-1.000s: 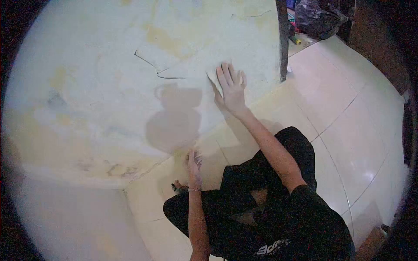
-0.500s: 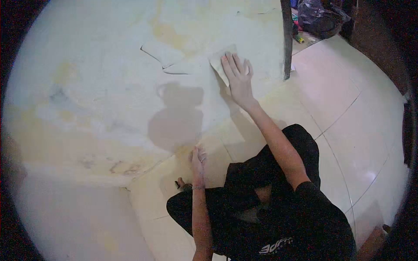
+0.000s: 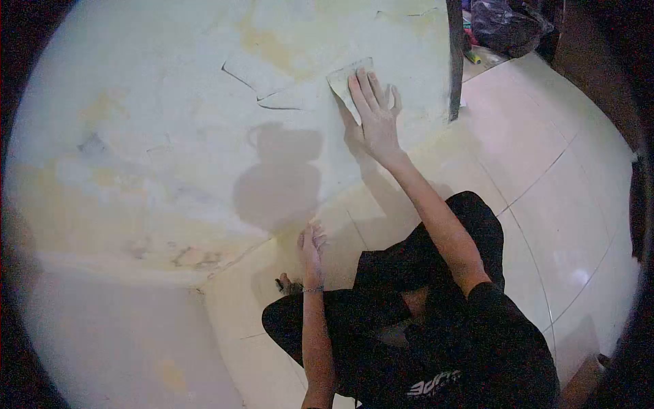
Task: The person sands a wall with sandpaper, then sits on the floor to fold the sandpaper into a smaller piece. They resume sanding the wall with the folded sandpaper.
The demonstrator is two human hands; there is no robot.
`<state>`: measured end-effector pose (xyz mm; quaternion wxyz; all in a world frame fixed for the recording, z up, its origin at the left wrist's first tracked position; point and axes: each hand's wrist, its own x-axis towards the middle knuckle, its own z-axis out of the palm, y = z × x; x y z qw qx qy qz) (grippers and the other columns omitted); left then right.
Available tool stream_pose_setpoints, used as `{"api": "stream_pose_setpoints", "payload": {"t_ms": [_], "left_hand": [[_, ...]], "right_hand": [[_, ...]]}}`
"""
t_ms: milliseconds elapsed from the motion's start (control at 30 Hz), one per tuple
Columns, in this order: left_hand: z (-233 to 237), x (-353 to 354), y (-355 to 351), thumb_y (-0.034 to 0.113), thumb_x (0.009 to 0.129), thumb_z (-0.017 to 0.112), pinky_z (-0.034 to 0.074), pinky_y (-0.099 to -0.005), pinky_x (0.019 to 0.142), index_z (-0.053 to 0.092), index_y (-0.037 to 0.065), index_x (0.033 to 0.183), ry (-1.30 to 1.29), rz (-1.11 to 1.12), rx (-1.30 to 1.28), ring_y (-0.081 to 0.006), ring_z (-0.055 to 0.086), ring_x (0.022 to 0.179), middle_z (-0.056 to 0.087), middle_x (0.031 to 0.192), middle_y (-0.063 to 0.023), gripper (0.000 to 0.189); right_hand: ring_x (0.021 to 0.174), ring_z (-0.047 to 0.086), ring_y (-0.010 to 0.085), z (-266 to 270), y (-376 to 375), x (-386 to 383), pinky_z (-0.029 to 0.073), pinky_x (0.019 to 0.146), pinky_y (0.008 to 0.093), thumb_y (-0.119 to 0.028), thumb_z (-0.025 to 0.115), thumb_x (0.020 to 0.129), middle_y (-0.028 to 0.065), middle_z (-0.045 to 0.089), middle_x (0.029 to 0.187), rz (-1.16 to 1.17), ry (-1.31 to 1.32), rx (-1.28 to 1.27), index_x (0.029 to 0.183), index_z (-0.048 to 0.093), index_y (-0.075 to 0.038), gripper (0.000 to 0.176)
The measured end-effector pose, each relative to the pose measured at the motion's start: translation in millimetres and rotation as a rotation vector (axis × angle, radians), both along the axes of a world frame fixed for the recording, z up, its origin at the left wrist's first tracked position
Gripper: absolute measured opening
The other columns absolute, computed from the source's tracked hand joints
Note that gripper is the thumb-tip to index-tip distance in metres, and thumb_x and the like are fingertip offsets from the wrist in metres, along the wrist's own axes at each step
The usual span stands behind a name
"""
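Note:
My right hand lies flat over a pale sheet of sandpaper, pressing it against the patchy wall. The fingers are stretched upward, and the sheet's left part and top edge show beyond them. Low down, close to the foot of the wall, my left hand has its fingers loosely curled, and nothing shows in it. A thin bracelet circles that wrist.
Cracks and yellowish patches mark the wall, which ends on the right at a dark edge. Pale floor tiles surround my crossed legs. At the back right lies a dark plastic bag among small items.
The right hand and sandpaper have moved only slightly on the wall. My left hand has lifted a little, its fingers turned more into view. The camera view has shifted slightly.

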<state>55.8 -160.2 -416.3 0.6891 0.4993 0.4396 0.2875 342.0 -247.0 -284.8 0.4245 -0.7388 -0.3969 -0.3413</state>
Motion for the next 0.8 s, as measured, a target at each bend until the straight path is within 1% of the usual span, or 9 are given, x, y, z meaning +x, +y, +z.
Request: {"api": "stream_pose_setpoints", "payload": {"t_ms": [67, 100, 167, 333, 433, 567, 667, 733, 800], "left_hand": [[35, 14, -21, 0.039, 0.093, 0.053, 0.046, -0.0214, 0.062, 0.062, 0.007, 0.103, 0.017, 0.032, 0.040, -0.0071, 0.057, 0.070, 0.064, 0.088, -0.0011, 0.034], [35, 18, -22, 0.038, 0.093, 0.054, 0.046, -0.0214, 0.062, 0.062, 0.008, 0.103, 0.019, 0.033, 0.039, -0.0069, 0.057, 0.070, 0.064, 0.086, -0.0008, 0.033], [36, 16, -22, 0.038, 0.092, 0.056, 0.045, -0.0213, 0.061, 0.063, 0.008, 0.102, 0.033, 0.037, 0.037, -0.0067, 0.056, 0.070, 0.064, 0.084, -0.0002, 0.033], [17, 10, -12, 0.036, 0.092, 0.057, 0.046, -0.0211, 0.060, 0.062, 0.008, 0.099, 0.039, 0.105, -0.021, -0.0080, 0.057, 0.068, 0.064, 0.083, -0.0007, 0.029], [27, 12, -22, 0.036, 0.092, 0.057, 0.046, -0.0216, 0.060, 0.060, 0.009, 0.096, 0.035, 0.110, -0.016, -0.0090, 0.058, 0.068, 0.064, 0.085, -0.0011, 0.028], [37, 14, -25, 0.037, 0.091, 0.058, 0.046, -0.0229, 0.063, 0.060, 0.009, 0.098, -0.016, 0.042, 0.022, -0.0093, 0.058, 0.069, 0.064, 0.088, -0.0003, 0.028], [9, 4, -5, 0.037, 0.091, 0.057, 0.045, -0.0233, 0.063, 0.060, 0.009, 0.100, 0.009, 0.027, -0.050, -0.0092, 0.057, 0.070, 0.064, 0.088, -0.0003, 0.030], [23, 7, -16, 0.039, 0.092, 0.057, 0.044, -0.0231, 0.061, 0.060, 0.010, 0.100, 0.029, 0.047, -0.012, -0.0090, 0.057, 0.069, 0.063, 0.086, 0.0002, 0.030], [22, 8, -19, 0.040, 0.092, 0.056, 0.044, -0.0229, 0.061, 0.060, 0.010, 0.101, 0.035, 0.040, -0.006, -0.0087, 0.057, 0.070, 0.063, 0.085, 0.0005, 0.031]], "right_hand": [[0.136, 0.027, 0.0302, -11, 3, 0, 0.017, 0.105, 0.0609, -0.014, 0.068, 0.064, 0.0103, 0.028, 0.149, -0.005, 0.003, -0.009, 0.143, 0.030, -0.010, 0.087], [0.136, 0.027, 0.0298, -35, 6, -2, 0.017, 0.104, 0.0609, -0.015, 0.068, 0.065, 0.0102, 0.028, 0.149, -0.004, -0.001, -0.039, 0.143, 0.030, -0.010, 0.087], [0.136, 0.027, 0.0295, -46, 7, -5, 0.017, 0.104, 0.0608, -0.015, 0.068, 0.065, 0.0103, 0.027, 0.150, -0.009, -0.003, -0.057, 0.143, 0.029, -0.009, 0.087], [0.137, 0.025, 0.0305, 5, -3, 3, 0.016, 0.105, 0.0606, -0.017, 0.068, 0.066, 0.0115, 0.023, 0.151, -0.045, 0.000, 0.006, 0.144, 0.028, -0.008, 0.088], [0.137, 0.025, 0.0318, -8, 1, 3, 0.015, 0.105, 0.0612, -0.018, 0.069, 0.065, 0.0127, 0.023, 0.151, -0.033, 0.017, 0.010, 0.144, 0.028, -0.008, 0.089], [0.138, 0.024, 0.0312, -54, 10, -11, 0.016, 0.105, 0.0609, -0.017, 0.068, 0.066, 0.0131, 0.022, 0.151, 0.003, 0.031, -0.092, 0.145, 0.025, -0.008, 0.091], [0.138, 0.025, 0.0320, -19, 5, -7, 0.016, 0.105, 0.0615, -0.016, 0.068, 0.065, 0.0139, 0.024, 0.150, -0.019, 0.016, -0.019, 0.145, 0.026, -0.007, 0.090], [0.137, 0.025, 0.0326, 5, 2, -5, 0.016, 0.105, 0.0622, -0.015, 0.067, 0.065, 0.0143, 0.025, 0.150, -0.032, 0.058, 0.022, 0.144, 0.028, -0.007, 0.088], [0.137, 0.026, 0.0329, 4, 3, -10, 0.016, 0.105, 0.0623, -0.014, 0.065, 0.065, 0.0144, 0.024, 0.150, -0.026, 0.087, 0.029, 0.143, 0.029, -0.007, 0.087]]}}
